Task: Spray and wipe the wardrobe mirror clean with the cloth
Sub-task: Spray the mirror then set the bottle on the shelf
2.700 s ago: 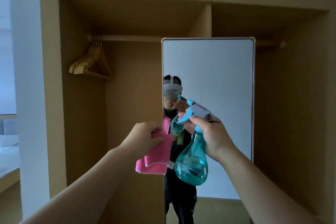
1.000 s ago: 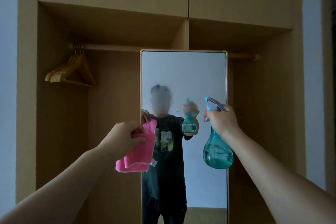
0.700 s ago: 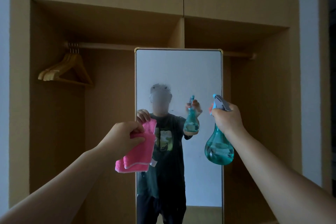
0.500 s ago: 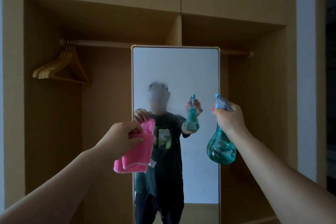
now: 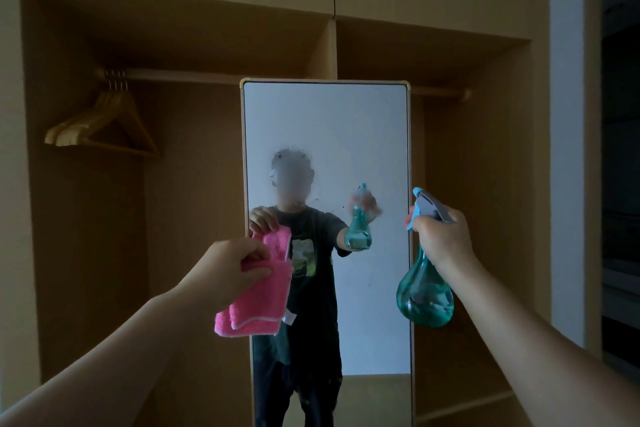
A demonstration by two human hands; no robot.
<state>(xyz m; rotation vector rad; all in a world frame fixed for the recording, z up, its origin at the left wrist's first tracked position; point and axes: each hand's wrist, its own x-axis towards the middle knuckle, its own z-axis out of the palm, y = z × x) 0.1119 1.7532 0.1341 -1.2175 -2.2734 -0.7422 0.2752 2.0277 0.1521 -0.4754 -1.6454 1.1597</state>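
The tall gold-framed mirror (image 5: 363, 135) stands upright in the middle of the open wooden wardrobe, facing me. Misty spray patches sit on the glass around its middle height. My left hand (image 5: 225, 265) grips a folded pink cloth (image 5: 258, 295) in front of the mirror's left edge, some way off the glass. My right hand (image 5: 441, 239) holds a teal spray bottle (image 5: 425, 295) by its grey-blue trigger head, just right of the mirror's right edge, nozzle pointing left toward the glass. The mirror reflects a person holding the same cloth and bottle.
Wooden hangers (image 5: 100, 125) hang from the rail (image 5: 180, 74) at the upper left of the wardrobe. A central wooden divider (image 5: 332, 52) rises behind the mirror. A white wall strip (image 5: 566, 149) and a dark opening lie to the right.
I have stepped back and the view has shifted, so the mirror sits centred and farther off. A new misty patch shows on the glass near the reflected bottle. Both hands keep their hold.
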